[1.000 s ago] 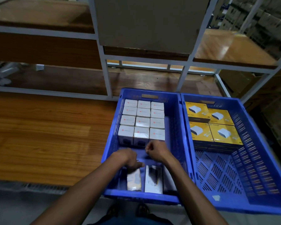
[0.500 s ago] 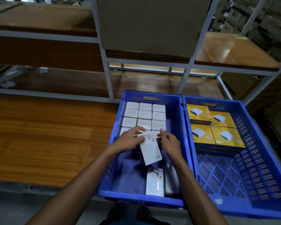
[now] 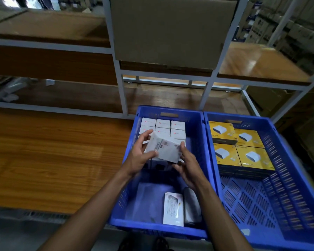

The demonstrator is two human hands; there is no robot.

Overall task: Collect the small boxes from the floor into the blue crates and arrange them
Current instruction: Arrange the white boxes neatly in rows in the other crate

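Arranging step: 2 hands, left hand [image 3: 140, 156] and right hand [image 3: 188, 168], gripping 1 white box [image 3: 163, 148] mid-frame over left crate [image 3: 198, 151]. Next: seating beside packed rows [image 3: 163, 126].

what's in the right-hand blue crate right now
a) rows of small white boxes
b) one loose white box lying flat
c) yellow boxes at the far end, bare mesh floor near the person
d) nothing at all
c: the right crate holds yellow boxes packed at its far end, and the nearer part of its mesh floor lies bare; the small white boxes sit in the left crate.
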